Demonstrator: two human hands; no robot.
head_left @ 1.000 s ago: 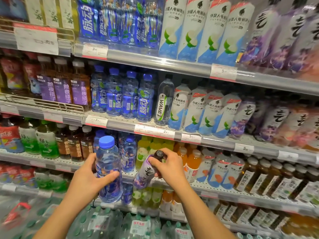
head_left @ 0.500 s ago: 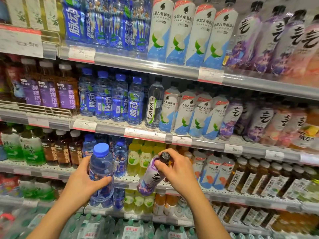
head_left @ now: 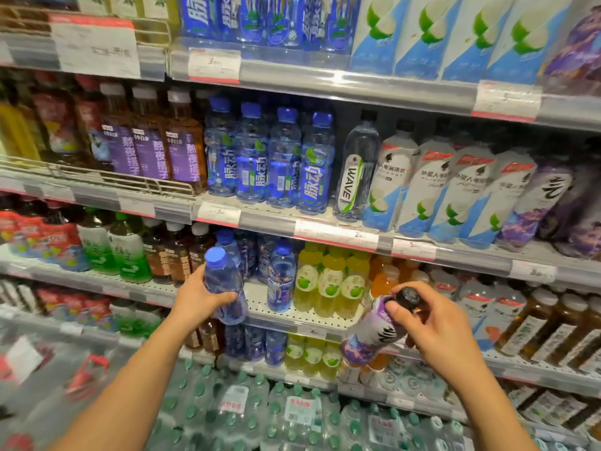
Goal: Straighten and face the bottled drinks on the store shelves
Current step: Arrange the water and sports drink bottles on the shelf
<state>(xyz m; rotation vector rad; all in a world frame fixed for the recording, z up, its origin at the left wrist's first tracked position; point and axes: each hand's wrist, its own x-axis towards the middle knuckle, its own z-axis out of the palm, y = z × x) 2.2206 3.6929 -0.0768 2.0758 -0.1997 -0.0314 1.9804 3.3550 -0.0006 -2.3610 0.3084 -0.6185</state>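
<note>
Purple bottle [head_left: 370,340], gripped by right hand [head_left: 435,327], has swung rightward; left hand [head_left: 198,301] clasps blue bottle [head_left: 224,284].

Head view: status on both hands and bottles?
Left hand grips blue-capped bottle, upright, at shelf edge. Right hand holds purple bottle by its black cap, tilted, off shelf. Open gap on shelf behind blue bottle; nothing blocking.

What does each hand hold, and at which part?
The left hand grips the blue-capped bottle round its body. The right hand holds the purple-labelled bottle at its black cap.
</note>
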